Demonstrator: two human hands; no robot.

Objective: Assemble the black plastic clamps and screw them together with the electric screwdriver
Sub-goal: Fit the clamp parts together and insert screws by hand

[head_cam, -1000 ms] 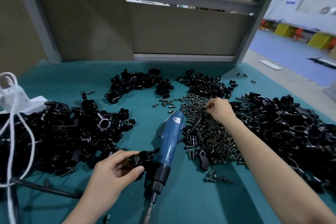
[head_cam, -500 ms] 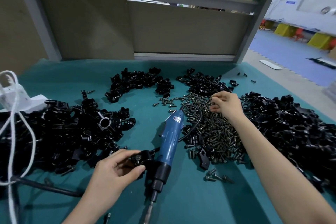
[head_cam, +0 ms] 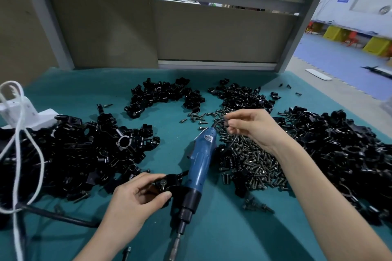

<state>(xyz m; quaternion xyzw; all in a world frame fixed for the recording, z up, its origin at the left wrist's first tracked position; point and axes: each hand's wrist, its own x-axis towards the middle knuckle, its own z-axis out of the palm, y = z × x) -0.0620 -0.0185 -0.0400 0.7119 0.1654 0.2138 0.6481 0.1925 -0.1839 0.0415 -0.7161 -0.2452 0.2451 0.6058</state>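
While the left hand (head_cam: pixel 135 199) grips the clamp (head_cam: pixel 167 184), I'd seat the screw (head_cam: pixel 226 121) pinched in the right hand (head_cam: pixel 252 127) squarely into its hole.

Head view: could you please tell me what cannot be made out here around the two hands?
- The right hand pinches a small dark piece; too small to tell whether it is a screw.
- The clamp: mostly covered by the left hand; whether both halves are joined is hidden.
- The screwdriver bit: blurred near the bottom edge.
- The white cord: cut off by the left edge.
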